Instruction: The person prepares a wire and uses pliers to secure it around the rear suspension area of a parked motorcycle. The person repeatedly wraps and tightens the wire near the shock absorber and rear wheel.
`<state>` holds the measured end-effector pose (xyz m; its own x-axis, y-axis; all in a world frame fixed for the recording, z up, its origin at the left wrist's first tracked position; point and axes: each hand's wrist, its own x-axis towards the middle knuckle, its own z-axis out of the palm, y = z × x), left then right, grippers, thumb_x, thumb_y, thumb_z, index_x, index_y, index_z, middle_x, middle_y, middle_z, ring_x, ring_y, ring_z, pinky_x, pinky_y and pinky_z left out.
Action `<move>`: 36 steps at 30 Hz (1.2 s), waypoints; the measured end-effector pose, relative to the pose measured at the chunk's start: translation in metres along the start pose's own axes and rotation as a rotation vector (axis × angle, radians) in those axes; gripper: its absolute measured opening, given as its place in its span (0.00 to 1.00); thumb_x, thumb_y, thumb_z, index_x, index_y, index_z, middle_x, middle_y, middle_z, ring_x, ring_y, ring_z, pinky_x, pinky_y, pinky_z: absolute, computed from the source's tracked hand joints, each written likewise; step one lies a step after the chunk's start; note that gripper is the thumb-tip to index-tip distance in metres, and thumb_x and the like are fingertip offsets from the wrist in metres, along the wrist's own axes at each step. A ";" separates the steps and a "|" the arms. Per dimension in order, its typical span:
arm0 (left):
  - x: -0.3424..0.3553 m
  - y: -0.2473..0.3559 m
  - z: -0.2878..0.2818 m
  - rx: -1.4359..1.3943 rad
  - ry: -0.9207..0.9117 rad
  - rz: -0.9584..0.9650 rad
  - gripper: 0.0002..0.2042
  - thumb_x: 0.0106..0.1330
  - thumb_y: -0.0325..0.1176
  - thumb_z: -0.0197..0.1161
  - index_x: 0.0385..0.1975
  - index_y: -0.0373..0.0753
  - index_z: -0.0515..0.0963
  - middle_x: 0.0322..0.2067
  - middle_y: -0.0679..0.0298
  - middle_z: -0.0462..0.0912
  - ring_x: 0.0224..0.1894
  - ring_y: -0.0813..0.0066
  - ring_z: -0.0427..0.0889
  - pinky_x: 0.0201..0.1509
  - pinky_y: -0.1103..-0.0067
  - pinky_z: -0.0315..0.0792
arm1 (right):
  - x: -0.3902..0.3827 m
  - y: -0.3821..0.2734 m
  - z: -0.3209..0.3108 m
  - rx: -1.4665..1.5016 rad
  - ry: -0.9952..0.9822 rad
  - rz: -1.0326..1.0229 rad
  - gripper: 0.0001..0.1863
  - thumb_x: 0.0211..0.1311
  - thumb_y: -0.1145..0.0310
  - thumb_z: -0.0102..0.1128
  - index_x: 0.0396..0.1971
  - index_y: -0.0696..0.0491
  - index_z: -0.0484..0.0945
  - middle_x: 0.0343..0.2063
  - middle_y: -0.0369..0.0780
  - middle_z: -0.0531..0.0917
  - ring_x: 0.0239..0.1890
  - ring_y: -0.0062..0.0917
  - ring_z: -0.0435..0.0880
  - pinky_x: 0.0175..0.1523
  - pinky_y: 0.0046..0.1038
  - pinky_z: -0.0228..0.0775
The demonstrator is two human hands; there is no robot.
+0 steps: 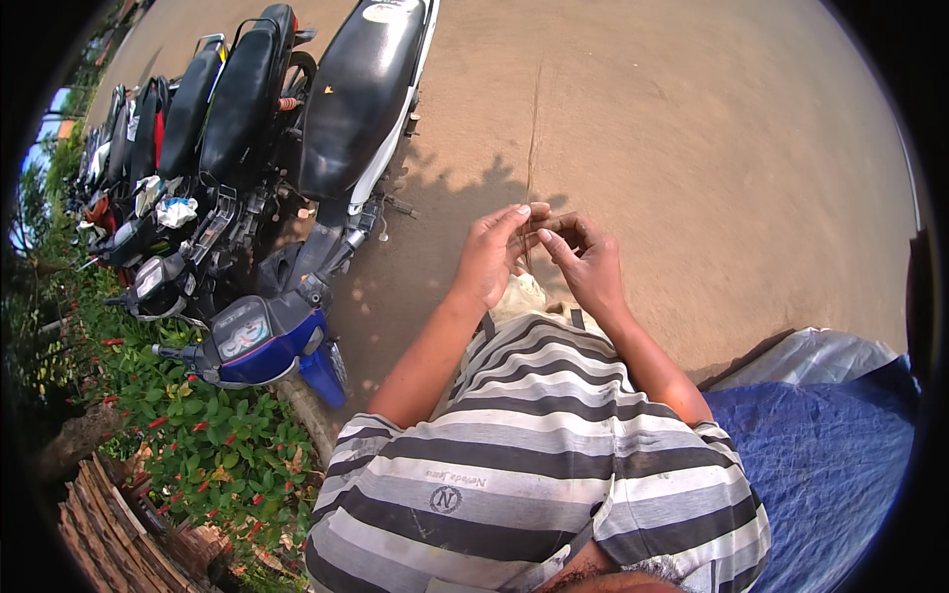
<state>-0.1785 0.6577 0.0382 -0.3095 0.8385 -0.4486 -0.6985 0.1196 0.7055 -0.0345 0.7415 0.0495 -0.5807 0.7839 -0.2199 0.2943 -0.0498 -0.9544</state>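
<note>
My left hand (489, 255) and my right hand (585, 265) meet in front of my waist, their fingertips closed around a thin brown strand (533, 148), perhaps wire or twine. It runs up the middle of the view over the sandy ground; I cannot tell its exact material or where it ends. My striped shirt (534, 465) and pale trousers (516, 295) show below and behind my hands.
A row of parked motorbikes (356, 99) stands at the left, the nearest front with blue panels (277, 346). A leafy bush with red flowers (198, 435) borders them. Blue tarpaulin (820, 465) and silver sheeting (806, 356) lie at my right on sandy ground (722, 148).
</note>
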 end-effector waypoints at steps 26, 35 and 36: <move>0.091 0.034 0.081 -0.021 0.275 0.200 0.11 0.72 0.31 0.63 0.46 0.31 0.83 0.44 0.58 0.87 0.45 0.74 0.85 0.57 0.71 0.79 | 0.157 -0.025 -0.082 0.015 -0.355 -0.207 0.08 0.67 0.70 0.69 0.38 0.60 0.84 0.25 0.33 0.84 0.26 0.13 0.77 0.32 0.20 0.70; 0.112 0.029 0.112 0.225 0.437 0.197 0.11 0.70 0.34 0.66 0.44 0.32 0.85 0.37 0.62 0.88 0.38 0.78 0.86 0.40 0.79 0.77 | 0.187 -0.009 -0.119 0.182 -0.467 -0.089 0.10 0.67 0.69 0.69 0.40 0.61 0.83 0.27 0.38 0.87 0.28 0.16 0.82 0.35 0.22 0.76; 0.113 0.027 0.114 0.242 0.439 0.218 0.11 0.69 0.35 0.66 0.43 0.33 0.85 0.35 0.64 0.88 0.35 0.80 0.85 0.32 0.81 0.75 | 0.187 -0.015 -0.123 0.147 -0.475 -0.110 0.11 0.67 0.69 0.69 0.40 0.61 0.83 0.27 0.39 0.87 0.28 0.17 0.83 0.36 0.22 0.76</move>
<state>-0.1595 0.8165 0.0690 -0.7071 0.5628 -0.4280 -0.4356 0.1301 0.8907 -0.0543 0.9646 0.0470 -0.8934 0.4227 -0.1519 0.1225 -0.0961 -0.9878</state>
